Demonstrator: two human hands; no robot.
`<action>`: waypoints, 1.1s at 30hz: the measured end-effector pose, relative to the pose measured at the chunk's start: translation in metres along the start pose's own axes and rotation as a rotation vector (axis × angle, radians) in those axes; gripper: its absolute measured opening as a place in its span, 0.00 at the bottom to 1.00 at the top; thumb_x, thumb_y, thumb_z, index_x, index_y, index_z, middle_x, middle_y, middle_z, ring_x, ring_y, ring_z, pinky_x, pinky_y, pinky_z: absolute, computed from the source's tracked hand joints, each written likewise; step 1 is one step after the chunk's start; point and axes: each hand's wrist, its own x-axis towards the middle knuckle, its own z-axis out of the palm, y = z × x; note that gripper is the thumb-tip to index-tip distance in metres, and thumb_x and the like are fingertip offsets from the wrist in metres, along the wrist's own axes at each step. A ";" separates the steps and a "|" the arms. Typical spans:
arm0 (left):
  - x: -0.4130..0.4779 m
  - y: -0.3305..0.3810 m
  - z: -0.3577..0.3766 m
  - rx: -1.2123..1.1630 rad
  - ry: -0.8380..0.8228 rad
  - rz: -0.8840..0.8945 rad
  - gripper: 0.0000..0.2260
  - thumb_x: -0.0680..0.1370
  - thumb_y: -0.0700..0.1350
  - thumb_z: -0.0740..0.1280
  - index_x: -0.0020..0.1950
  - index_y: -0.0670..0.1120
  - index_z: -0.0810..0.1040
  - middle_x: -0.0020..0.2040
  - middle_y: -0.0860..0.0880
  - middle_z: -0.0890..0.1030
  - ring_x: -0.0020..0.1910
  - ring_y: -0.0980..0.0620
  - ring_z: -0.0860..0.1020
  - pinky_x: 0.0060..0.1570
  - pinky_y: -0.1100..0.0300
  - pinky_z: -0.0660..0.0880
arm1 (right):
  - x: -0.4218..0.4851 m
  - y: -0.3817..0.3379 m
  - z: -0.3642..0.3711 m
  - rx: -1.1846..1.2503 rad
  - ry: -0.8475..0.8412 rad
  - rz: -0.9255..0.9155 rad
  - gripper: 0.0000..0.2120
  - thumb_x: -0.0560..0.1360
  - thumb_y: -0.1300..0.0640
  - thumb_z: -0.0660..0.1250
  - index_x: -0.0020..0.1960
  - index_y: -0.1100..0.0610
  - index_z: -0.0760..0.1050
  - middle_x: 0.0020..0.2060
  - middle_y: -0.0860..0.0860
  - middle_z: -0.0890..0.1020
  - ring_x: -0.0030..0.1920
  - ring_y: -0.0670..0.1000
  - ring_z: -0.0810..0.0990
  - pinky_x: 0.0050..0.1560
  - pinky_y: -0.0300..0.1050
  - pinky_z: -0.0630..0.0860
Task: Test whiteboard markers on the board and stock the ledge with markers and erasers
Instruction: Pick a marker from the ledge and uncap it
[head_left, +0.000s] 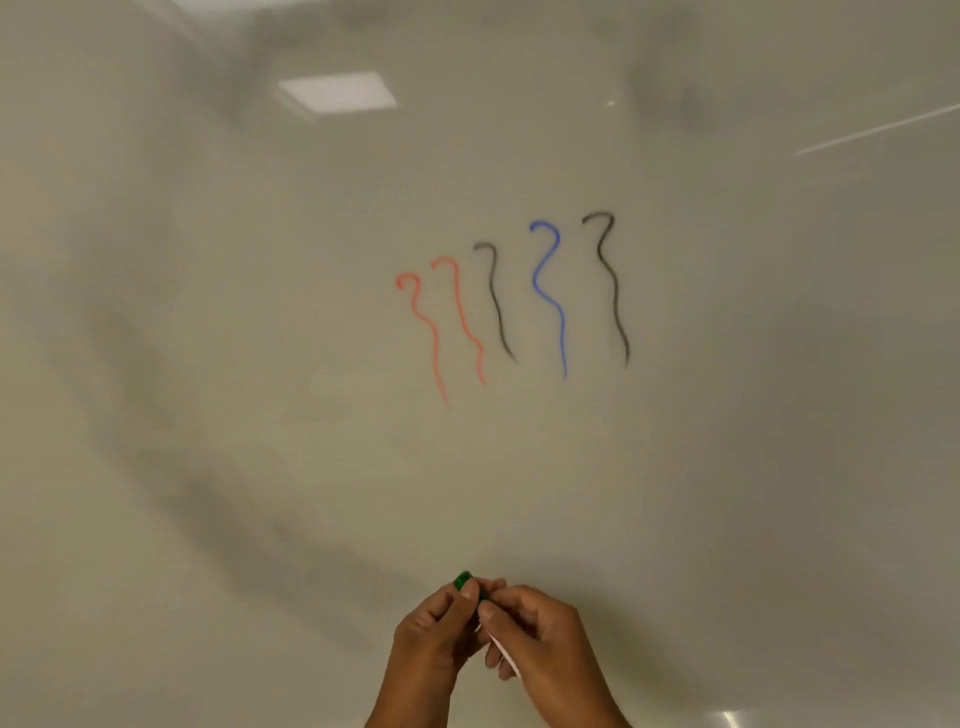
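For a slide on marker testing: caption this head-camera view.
Left hand and right hand grip a green-capped marker below five test squiggles (two red, two black, one blue) on the whiteboard.

Bare whiteboard (208, 364) all around, squiggles (511, 301) centre, both hands meeting below

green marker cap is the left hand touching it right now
Touching. The head view shows the left hand pinching the green marker cap between thumb and fingers, with no gap. The right hand holds the white barrel.

I see a glossy, smooth whiteboard (208, 312) mirroring a ceiling light (337, 91); the green marker cap (462, 579) looks like shiny plastic, the white marker barrel (502, 650) smooth.
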 end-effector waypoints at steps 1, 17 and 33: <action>-0.002 0.009 0.000 -0.007 -0.032 0.013 0.14 0.77 0.41 0.67 0.54 0.31 0.82 0.55 0.36 0.85 0.42 0.46 0.83 0.49 0.51 0.80 | 0.000 -0.013 0.001 0.061 -0.021 0.022 0.05 0.78 0.60 0.69 0.49 0.55 0.84 0.34 0.56 0.84 0.31 0.52 0.79 0.31 0.46 0.76; -0.010 0.132 -0.020 -0.174 0.119 0.357 0.09 0.82 0.40 0.64 0.52 0.35 0.81 0.50 0.37 0.86 0.54 0.43 0.84 0.55 0.44 0.80 | -0.016 -0.078 0.040 -0.302 0.081 -0.160 0.12 0.78 0.48 0.68 0.37 0.48 0.81 0.24 0.47 0.76 0.28 0.41 0.72 0.36 0.36 0.69; 0.056 0.170 -0.064 0.834 0.285 1.155 0.23 0.82 0.53 0.59 0.78 0.53 0.67 0.76 0.56 0.67 0.76 0.58 0.64 0.72 0.54 0.68 | 0.003 -0.191 0.040 0.737 -0.160 -0.225 0.16 0.77 0.71 0.62 0.61 0.63 0.80 0.53 0.65 0.82 0.48 0.57 0.82 0.44 0.45 0.80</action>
